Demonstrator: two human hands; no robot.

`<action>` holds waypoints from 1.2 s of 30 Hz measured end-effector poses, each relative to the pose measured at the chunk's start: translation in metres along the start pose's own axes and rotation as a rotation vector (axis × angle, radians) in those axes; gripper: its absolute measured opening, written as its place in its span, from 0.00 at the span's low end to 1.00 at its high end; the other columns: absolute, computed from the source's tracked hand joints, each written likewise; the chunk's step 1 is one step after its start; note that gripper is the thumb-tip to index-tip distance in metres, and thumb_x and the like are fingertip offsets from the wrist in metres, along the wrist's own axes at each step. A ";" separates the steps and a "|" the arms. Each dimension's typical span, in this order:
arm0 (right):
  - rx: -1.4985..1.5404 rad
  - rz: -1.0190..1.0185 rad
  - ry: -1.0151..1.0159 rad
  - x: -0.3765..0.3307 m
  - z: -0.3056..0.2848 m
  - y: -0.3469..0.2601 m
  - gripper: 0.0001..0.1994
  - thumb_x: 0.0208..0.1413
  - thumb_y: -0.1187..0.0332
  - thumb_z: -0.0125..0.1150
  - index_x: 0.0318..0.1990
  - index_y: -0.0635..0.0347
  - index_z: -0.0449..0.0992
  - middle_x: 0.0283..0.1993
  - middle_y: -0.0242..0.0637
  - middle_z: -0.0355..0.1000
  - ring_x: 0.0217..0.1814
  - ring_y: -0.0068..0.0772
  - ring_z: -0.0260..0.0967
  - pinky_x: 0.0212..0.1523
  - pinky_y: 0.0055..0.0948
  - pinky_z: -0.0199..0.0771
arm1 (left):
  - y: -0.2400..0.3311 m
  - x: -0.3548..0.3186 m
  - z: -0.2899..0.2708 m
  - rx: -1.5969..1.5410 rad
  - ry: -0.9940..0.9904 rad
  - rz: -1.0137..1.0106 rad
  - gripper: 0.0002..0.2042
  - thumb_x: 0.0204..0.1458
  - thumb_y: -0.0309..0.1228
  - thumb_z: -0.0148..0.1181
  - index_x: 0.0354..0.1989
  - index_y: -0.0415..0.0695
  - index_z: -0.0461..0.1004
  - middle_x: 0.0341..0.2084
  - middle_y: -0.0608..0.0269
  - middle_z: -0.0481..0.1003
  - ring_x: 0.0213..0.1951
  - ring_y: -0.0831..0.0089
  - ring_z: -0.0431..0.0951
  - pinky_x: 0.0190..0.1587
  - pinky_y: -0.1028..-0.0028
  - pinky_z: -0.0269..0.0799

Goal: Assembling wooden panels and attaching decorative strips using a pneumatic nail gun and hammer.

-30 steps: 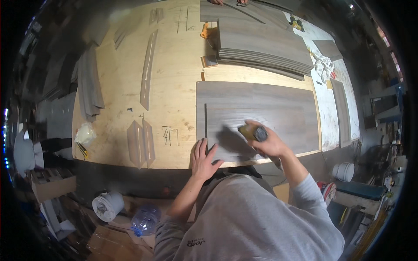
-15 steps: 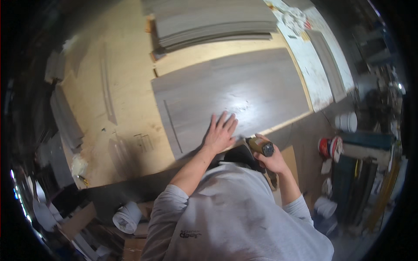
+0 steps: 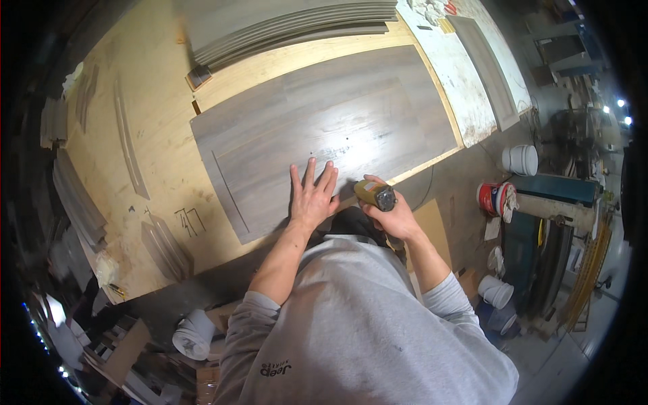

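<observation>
A large grey wood-grain panel (image 3: 270, 128) lies on a pale plywood tabletop (image 3: 128, 223) in front of me. My left hand (image 3: 312, 200) rests flat on the panel near its front edge, fingers spread. In my right hand (image 3: 398, 214) is a cylindrical power tool (image 3: 375, 194) with a yellowish body and a black end cap, held at that same edge. The tool's working end is hidden. Small dark specks are scattered on the panel just beyond my left fingertips. A thin dark strip or slot (image 3: 230, 192) runs near the panel's left end.
Stacked grey panels (image 3: 290, 30) stand beyond the panel. Narrow wood strips (image 3: 165, 246) and hex keys (image 3: 189, 221) lie to the left. A white board (image 3: 466, 94) adjoins on the right. A red-and-white bucket (image 3: 491, 198) and white buckets (image 3: 520, 160) stand at the right.
The view has shifted, so the table sits further left in the picture. My left hand stays flat on the panel. The tool in my right hand has come slightly closer to the panel's front edge.
</observation>
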State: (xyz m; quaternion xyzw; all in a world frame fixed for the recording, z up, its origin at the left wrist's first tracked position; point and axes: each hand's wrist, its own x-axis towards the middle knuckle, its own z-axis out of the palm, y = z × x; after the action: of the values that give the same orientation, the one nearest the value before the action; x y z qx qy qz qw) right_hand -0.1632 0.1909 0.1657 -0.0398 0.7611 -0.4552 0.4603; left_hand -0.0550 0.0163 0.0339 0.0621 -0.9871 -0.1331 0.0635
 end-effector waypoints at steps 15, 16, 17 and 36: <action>0.124 -0.040 0.052 -0.016 -0.034 -0.025 0.35 0.55 0.74 0.60 0.73 0.51 0.60 0.45 0.37 0.77 0.21 0.22 0.66 0.23 0.23 0.70 | -0.019 0.017 -0.026 -0.257 -0.091 -0.130 0.28 0.56 0.45 0.63 0.64 0.49 0.72 0.66 0.62 0.68 0.69 0.59 0.62 0.70 0.48 0.49; 0.123 -0.045 0.056 -0.018 -0.042 -0.028 0.35 0.55 0.74 0.60 0.73 0.51 0.60 0.45 0.37 0.77 0.21 0.22 0.66 0.23 0.23 0.70 | -0.030 0.031 -0.025 -0.257 -0.086 -0.126 0.28 0.56 0.45 0.63 0.64 0.49 0.72 0.66 0.62 0.68 0.69 0.59 0.62 0.70 0.48 0.49; 0.103 -0.049 0.077 -0.017 -0.049 -0.031 0.35 0.55 0.74 0.60 0.73 0.51 0.60 0.45 0.38 0.77 0.21 0.22 0.66 0.23 0.23 0.70 | -0.044 0.047 -0.026 -0.148 -0.014 -0.180 0.26 0.56 0.45 0.63 0.63 0.49 0.73 0.64 0.59 0.69 0.67 0.58 0.63 0.70 0.49 0.49; 0.743 -0.564 -0.116 0.101 -0.053 -0.143 0.43 0.58 0.43 0.59 0.75 0.54 0.53 0.50 0.44 0.74 0.17 0.17 0.59 0.17 0.20 0.65 | -0.012 0.122 -0.100 -0.714 0.054 -0.351 0.34 0.57 0.47 0.65 0.67 0.39 0.65 0.55 0.41 0.74 0.57 0.45 0.75 0.57 0.55 0.73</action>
State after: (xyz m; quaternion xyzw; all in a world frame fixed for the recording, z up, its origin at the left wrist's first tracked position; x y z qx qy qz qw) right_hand -0.3107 0.0942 0.2114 -0.1029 0.4792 -0.8010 0.3436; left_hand -0.1594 -0.0380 0.1398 0.2072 -0.8512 -0.4749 0.0834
